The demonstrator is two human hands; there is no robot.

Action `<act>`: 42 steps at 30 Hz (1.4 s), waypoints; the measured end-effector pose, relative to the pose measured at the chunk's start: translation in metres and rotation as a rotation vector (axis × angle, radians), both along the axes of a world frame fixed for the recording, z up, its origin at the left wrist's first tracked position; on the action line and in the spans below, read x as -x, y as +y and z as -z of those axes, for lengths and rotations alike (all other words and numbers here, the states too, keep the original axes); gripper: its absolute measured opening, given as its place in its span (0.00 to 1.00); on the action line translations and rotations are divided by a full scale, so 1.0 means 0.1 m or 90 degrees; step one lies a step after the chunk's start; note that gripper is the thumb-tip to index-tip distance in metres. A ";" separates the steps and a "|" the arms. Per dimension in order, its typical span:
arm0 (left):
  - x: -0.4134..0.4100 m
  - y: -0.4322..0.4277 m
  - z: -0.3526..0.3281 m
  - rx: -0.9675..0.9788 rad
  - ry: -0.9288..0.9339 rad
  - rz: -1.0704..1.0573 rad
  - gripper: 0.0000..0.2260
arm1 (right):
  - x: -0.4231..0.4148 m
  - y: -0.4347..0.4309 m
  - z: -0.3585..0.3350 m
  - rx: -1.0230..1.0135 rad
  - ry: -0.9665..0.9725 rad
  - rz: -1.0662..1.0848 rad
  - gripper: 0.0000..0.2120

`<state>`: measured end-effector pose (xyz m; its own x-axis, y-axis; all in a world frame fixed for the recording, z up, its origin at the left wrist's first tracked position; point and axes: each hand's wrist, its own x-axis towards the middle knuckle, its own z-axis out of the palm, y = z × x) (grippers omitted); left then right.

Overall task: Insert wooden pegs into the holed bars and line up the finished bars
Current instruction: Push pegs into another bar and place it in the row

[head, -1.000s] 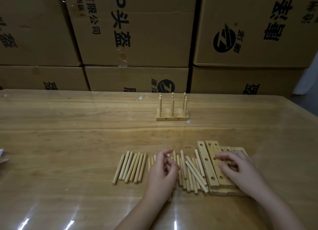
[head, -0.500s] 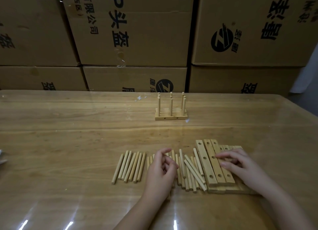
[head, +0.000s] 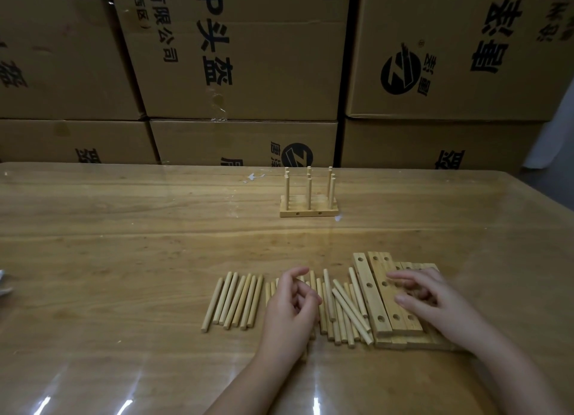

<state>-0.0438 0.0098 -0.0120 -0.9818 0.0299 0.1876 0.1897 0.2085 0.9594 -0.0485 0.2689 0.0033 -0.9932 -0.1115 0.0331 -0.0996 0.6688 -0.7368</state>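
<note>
Pegs (head: 239, 299) lie loose in a row on our desk (head: 124, 243), with the holed bars (head: 380, 302) stacked just right of them. Finished bars (head: 307, 211) stand farther back, pegs upright. Our left hand (head: 289, 309) hangs over the pegs, fingers (head: 293, 275) loosely curled, holding nothing we can see. Our right hand (head: 435, 299) rests straight fingers on the stacked bars.

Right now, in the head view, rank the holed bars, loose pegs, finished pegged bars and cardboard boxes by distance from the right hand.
1. Holed bars: under the right hand, touching.
2. Loose pegs: just left of the bars.
3. Finished pegged bars: upright, mid-table ahead.
4. Cardboard boxes: behind the table.
</note>
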 end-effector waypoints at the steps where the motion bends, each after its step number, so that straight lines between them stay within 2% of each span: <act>1: 0.00 0.00 0.00 0.000 0.000 0.001 0.16 | 0.00 0.00 0.00 -0.002 -0.008 -0.010 0.15; 9: 0.00 -0.01 0.01 -0.004 0.000 0.002 0.17 | -0.02 -0.01 -0.02 -0.026 0.049 0.042 0.07; 14: 0.00 0.00 0.01 -0.003 0.001 -0.004 0.17 | -0.02 -0.03 -0.02 -0.202 0.052 0.048 0.22; 21: 0.01 -0.01 0.02 -0.005 0.002 -0.002 0.17 | -0.02 0.12 -0.04 -0.212 0.020 0.099 0.30; 29: 0.02 -0.02 0.04 -0.010 0.004 0.004 0.18 | -0.02 0.10 -0.03 -0.164 0.024 0.019 0.13; 37: 0.03 -0.01 0.04 -0.004 -0.004 0.004 0.17 | -0.07 0.18 -0.08 -0.154 -0.007 0.077 0.20; 41: 0.02 -0.02 0.03 -0.003 -0.004 0.008 0.17 | -0.07 0.11 -0.08 -0.112 0.038 0.149 0.13; 42: 0.02 -0.01 0.03 -0.004 -0.003 0.008 0.17 | -0.06 0.10 -0.07 -0.123 0.028 0.149 0.14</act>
